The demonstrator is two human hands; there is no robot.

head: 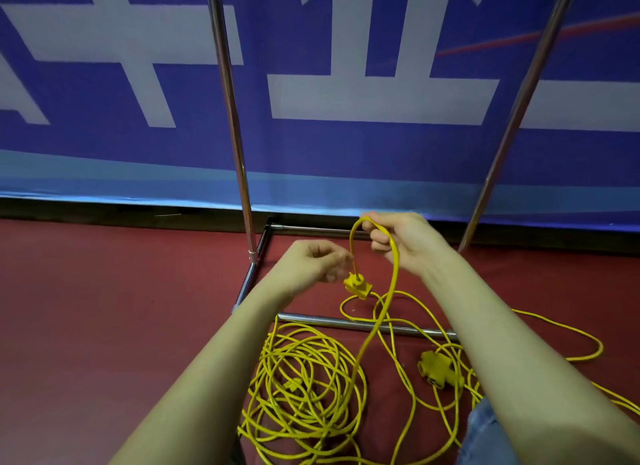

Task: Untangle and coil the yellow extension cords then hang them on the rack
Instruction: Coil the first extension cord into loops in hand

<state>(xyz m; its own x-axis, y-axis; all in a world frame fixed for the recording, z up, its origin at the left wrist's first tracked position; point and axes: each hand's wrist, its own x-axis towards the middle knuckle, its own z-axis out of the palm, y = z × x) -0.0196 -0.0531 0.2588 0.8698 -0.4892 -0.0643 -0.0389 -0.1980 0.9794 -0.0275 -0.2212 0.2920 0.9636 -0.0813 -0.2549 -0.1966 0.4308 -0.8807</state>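
My right hand is shut on a yellow extension cord, holding a short loop of it up above the floor. From that loop a yellow plug dangles. My left hand is curled, its blurred fingertips right beside the cord just above the plug; whether they pinch it is unclear. A tangled pile of yellow cord lies on the floor below my left forearm. A yellow multi-socket block lies among loose strands to the right. The rack's base bar runs across the cords.
The metal rack has a left upright and a right upright rising in front of a blue and white banner. The floor is red carpet. My knee in jeans is at lower right.
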